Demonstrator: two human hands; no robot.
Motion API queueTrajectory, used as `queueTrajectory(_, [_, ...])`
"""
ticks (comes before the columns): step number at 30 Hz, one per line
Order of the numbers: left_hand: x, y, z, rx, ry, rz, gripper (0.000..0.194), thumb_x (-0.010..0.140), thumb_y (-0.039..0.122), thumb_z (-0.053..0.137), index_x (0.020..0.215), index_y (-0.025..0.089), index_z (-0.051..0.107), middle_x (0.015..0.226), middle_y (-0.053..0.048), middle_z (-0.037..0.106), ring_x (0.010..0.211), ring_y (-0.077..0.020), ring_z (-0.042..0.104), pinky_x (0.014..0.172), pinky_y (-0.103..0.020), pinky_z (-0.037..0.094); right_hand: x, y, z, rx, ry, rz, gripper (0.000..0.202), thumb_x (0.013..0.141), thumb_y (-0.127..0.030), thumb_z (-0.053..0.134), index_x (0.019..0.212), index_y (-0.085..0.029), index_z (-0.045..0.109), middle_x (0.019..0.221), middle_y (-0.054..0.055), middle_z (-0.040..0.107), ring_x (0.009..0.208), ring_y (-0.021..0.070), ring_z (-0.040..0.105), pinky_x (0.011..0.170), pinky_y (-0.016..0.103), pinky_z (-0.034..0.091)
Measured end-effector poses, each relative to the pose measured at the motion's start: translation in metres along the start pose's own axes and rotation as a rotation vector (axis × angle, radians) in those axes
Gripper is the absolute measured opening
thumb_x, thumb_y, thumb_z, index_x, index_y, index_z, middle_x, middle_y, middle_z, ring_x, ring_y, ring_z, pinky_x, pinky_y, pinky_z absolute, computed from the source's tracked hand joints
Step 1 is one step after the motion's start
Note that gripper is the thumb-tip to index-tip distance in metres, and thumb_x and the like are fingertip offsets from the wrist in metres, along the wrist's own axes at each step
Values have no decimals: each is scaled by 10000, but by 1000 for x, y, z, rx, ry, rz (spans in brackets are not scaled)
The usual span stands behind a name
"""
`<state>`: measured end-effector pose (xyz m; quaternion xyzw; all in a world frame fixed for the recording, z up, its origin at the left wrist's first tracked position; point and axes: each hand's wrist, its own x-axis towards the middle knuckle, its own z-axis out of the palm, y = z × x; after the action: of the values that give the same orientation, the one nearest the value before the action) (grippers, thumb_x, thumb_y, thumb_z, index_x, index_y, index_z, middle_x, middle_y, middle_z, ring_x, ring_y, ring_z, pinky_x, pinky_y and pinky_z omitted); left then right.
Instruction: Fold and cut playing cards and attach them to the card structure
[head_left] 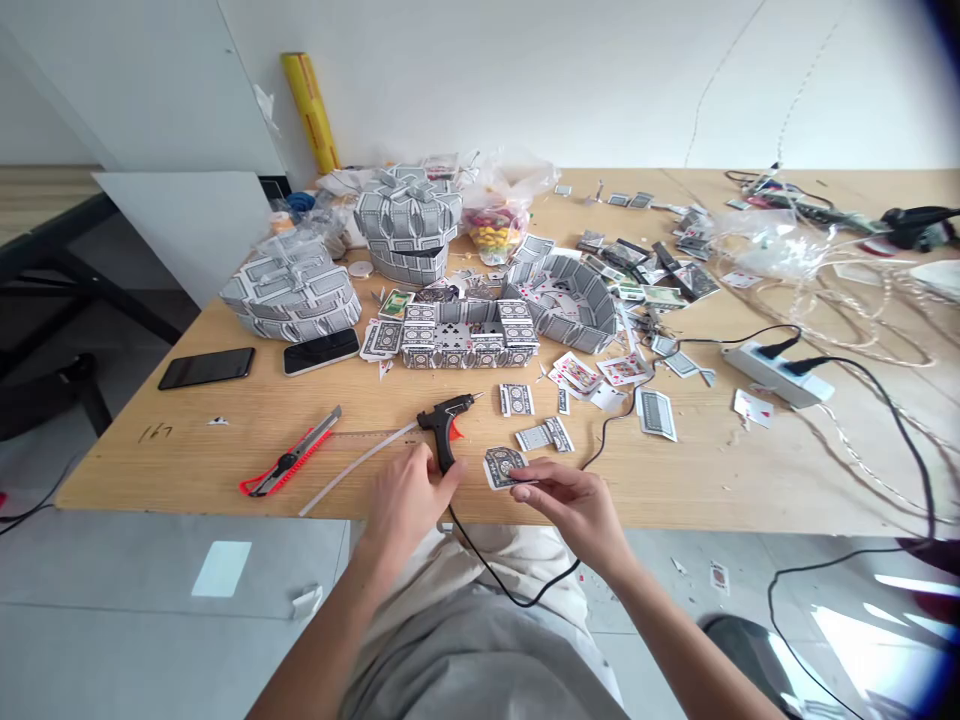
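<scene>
My left hand [405, 500] is closed round the lower handle of a black hot glue gun [441, 425] with an orange trigger. The nozzle points to the right, and a long clear glue stick [356, 468] trails out of the back. Between thumb and fingers, my right hand [574, 505] pinches a dark-patterned playing card [501, 467] by its right side, low over the table's front edge. Just beyond it lie a joined pair of folded card pieces [544, 435] and another folded card [516, 400].
Behind stand a rectangular card box [469, 350], an open heart-like card box [581, 320] and lidded card boxes [292, 290]. A red utility knife [291, 455] and two phones [321, 351] lie left. The glue gun's cord runs right towards a power strip [776, 373].
</scene>
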<state>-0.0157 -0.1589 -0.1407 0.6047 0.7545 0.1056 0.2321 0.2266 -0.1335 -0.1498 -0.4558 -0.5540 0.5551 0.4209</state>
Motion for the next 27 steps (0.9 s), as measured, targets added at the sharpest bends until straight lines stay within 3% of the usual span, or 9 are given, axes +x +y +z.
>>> queueTrajectory(7, [33,39,10,37,43,100,279,1050,445,627,934,198,687,977,-147,811,959,-340,783,730,-363,441,-20,6,-12,48,43,61,261,843,-493,948,874,-243,883,844,91,834,728,253,784,702,368,689])
queueTrajectory(12, [48,46,14,-39,70,220,305,1069,483,649,947,208,702,959,-97,817,895,-262,769,722,-329,434,-29,5,6,96,23,62,256,901,-466,908,866,-220,846,813,76,803,706,214,747,683,326,648])
queueTrajectory(14, [46,30,5,-73,114,241,340,1119,486,563,965,220,709,949,-71,813,864,-226,751,738,-315,447,-30,6,20,94,5,50,255,927,-468,887,882,-222,836,798,61,788,683,194,727,661,307,626])
queueTrajectory(16, [39,-1,-10,-83,204,207,365,1154,419,452,986,210,700,951,-82,798,862,-223,732,773,-321,466,-28,9,37,32,-14,-16,272,948,-489,865,879,-227,843,817,60,776,724,194,733,677,299,619])
queueTrajectory(18, [30,-42,-29,-71,334,136,351,1140,393,422,1010,197,683,957,-107,771,859,-246,705,806,-352,488,-25,12,53,-93,-48,-143,273,953,-502,861,869,-242,872,986,98,781,961,239,772,838,338,643])
queueTrajectory(19, [26,-63,-38,-61,469,118,317,1116,412,468,1020,206,688,965,-104,763,879,-259,700,833,-365,508,-22,13,61,-158,-70,-207,264,956,-499,858,872,-250,886,1111,122,768,1078,261,764,908,361,642])
queueTrajectory(21, [20,-104,-53,9,614,101,296,1058,472,575,1104,210,705,1115,-138,755,1093,-332,694,990,-441,533,-14,16,77,-262,-120,-325,223,978,-459,839,896,-260,897,1299,150,724,1203,285,733,927,375,645])
queueTrajectory(24, [14,-146,-61,136,553,25,493,974,580,693,1269,185,692,1298,-201,706,1281,-438,625,1101,-580,504,-2,22,96,-369,-231,-495,114,1000,-342,822,966,-255,887,1340,139,751,1216,291,726,951,417,651])
queueTrajectory(27, [10,-164,-55,140,446,13,438,1003,552,665,1253,194,696,1274,-190,722,1264,-439,632,1097,-607,506,7,31,105,-464,-332,-582,67,1013,-240,798,979,-226,855,1233,111,817,1197,307,744,997,483,655])
